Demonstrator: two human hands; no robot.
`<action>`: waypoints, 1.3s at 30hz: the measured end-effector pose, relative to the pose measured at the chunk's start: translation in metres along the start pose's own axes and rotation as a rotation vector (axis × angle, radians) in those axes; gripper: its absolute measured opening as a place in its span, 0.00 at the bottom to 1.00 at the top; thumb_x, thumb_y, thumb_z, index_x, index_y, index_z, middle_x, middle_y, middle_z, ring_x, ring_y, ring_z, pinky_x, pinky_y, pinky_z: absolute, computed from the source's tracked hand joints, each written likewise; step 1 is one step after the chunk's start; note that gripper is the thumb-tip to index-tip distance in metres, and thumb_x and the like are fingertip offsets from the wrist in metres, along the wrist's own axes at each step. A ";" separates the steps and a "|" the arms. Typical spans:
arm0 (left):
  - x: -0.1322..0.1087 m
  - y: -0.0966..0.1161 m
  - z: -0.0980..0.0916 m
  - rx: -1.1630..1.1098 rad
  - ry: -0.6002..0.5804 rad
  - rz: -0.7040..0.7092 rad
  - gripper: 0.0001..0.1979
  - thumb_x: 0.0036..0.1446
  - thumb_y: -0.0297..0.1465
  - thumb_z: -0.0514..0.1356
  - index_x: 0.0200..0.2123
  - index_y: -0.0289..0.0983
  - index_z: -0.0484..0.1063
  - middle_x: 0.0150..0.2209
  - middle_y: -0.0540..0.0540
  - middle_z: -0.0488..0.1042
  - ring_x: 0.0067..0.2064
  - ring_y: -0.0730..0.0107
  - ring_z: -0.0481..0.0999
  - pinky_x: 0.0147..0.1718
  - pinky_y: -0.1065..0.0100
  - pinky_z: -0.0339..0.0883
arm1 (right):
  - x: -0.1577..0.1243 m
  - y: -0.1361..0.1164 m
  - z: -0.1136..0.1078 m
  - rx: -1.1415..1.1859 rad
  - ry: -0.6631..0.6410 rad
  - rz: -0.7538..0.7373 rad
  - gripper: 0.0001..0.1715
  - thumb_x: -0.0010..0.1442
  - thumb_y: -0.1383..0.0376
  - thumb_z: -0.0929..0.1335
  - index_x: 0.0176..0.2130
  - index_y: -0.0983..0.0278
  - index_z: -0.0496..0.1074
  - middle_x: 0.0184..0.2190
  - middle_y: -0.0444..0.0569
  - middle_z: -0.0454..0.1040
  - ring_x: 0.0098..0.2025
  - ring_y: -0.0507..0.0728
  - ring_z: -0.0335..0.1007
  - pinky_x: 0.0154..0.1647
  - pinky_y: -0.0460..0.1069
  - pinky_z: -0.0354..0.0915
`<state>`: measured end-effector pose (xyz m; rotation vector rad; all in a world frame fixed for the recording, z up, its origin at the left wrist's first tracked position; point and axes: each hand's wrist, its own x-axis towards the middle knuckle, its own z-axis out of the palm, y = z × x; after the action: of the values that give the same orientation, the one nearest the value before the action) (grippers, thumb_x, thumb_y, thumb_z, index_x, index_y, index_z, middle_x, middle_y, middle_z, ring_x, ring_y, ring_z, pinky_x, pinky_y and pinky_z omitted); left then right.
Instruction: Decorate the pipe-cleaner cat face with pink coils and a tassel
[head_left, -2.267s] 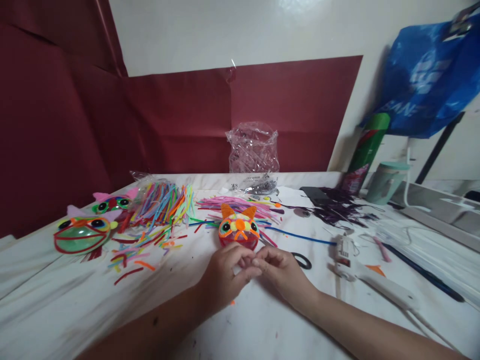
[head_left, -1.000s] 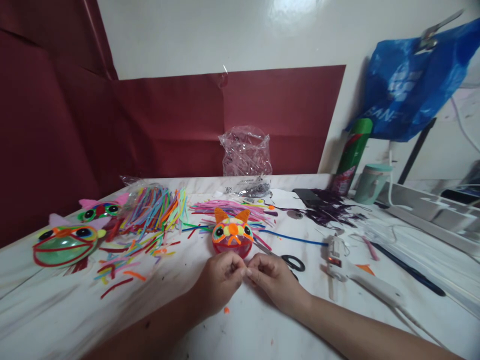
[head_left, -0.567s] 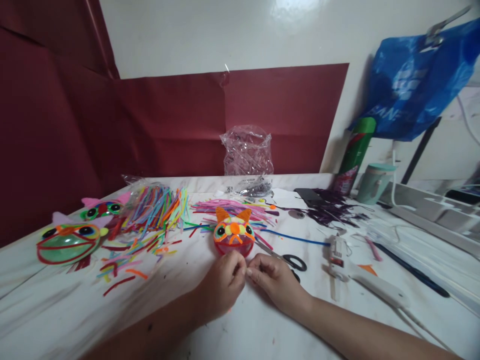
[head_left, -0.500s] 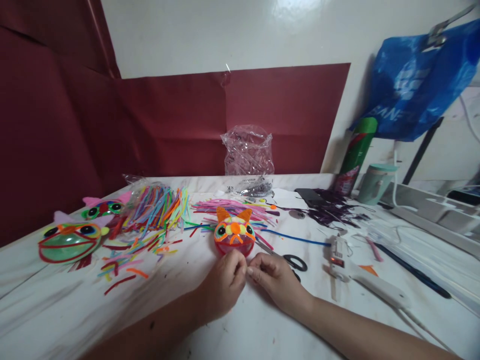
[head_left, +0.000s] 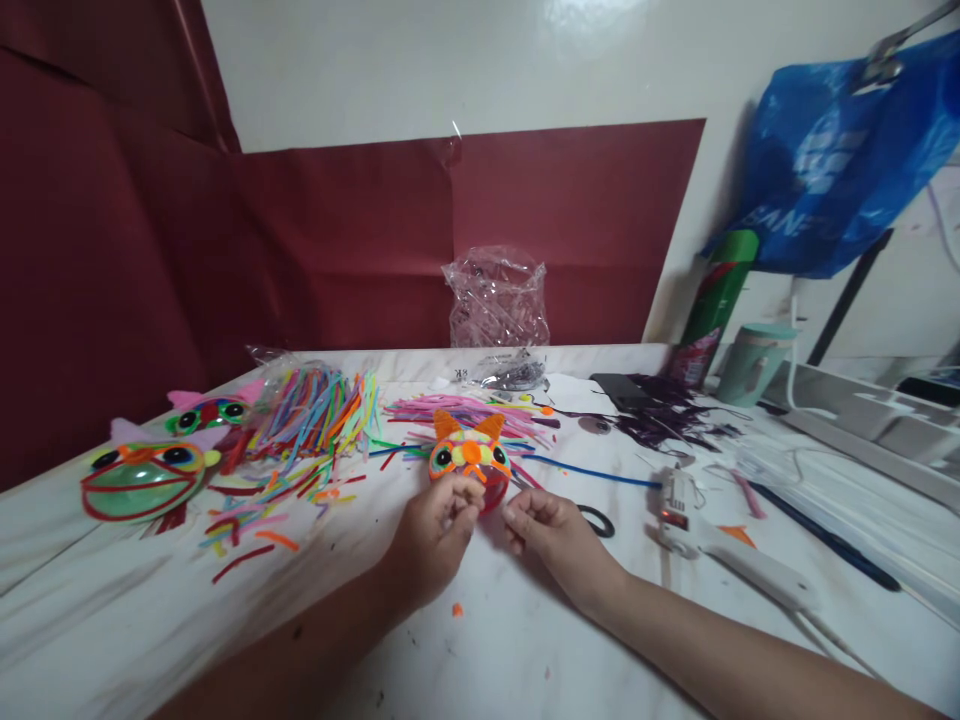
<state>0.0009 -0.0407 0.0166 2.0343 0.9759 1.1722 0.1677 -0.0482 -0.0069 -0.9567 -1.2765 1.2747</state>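
Dark red paper (head_left: 345,240) covers much of the wall behind a white, marble-patterned desk (head_left: 315,630), whose near edge is out of view. Toward the desk's left edge sit a translucent green rounded figure with lilac ears and a red-outlined mouth (head_left: 139,490) and, behind it, a second figure with pink ears (head_left: 206,415). Between these and the middle lies a clear bag of multicoloured fuzzy stems (head_left: 311,415), with short cut pieces scattered in front.

At the middle of the desk, a translucent red rounded figure with orange ears and black-centred eyes (head_left: 471,453) faces the near edge, its ears pointing up. It lies straight beyond the hands, toward the back edge, with no clear long axis from this view. The left hand (head_left: 431,535) is nearer, overlapping the figure's lower front; whether it touches cannot be told. The right hand (head_left: 559,545) is just to the right and slightly closer to the near edge, beside a black scissor handle (head_left: 610,528).

Both hands are apart, fingers curled and thumbs near the fingertips; whether either pinches something small cannot be told. Toward the right edge rests a white glue gun (head_left: 765,575).
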 end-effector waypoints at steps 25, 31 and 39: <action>0.022 -0.041 0.001 -0.456 0.113 -0.256 0.37 0.40 0.28 0.68 0.54 0.37 0.56 0.53 0.38 0.66 0.53 0.54 0.68 0.51 0.57 0.62 | 0.014 0.013 -0.013 -0.287 0.102 -0.191 0.23 0.50 0.60 0.68 0.47 0.64 0.65 0.46 0.55 0.71 0.45 0.60 0.68 0.41 0.55 0.67; 0.022 -0.041 -0.001 -0.506 0.104 -0.248 0.38 0.42 0.31 0.67 0.56 0.37 0.53 0.54 0.37 0.65 0.53 0.55 0.68 0.51 0.58 0.63 | 0.011 0.010 -0.011 -0.264 0.116 -0.223 0.22 0.51 0.60 0.68 0.46 0.63 0.65 0.46 0.55 0.71 0.45 0.59 0.68 0.40 0.53 0.68; 0.021 -0.043 0.000 -0.419 0.151 -0.189 0.33 0.45 0.34 0.65 0.54 0.37 0.57 0.52 0.39 0.68 0.53 0.57 0.68 0.50 0.60 0.64 | 0.009 0.011 -0.011 -0.289 0.127 -0.219 0.22 0.51 0.60 0.68 0.46 0.62 0.66 0.46 0.53 0.71 0.45 0.59 0.68 0.40 0.53 0.68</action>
<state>-0.0051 0.0009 -0.0070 1.5110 0.8822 1.3131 0.1755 -0.0367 -0.0182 -1.0492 -1.4459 0.8620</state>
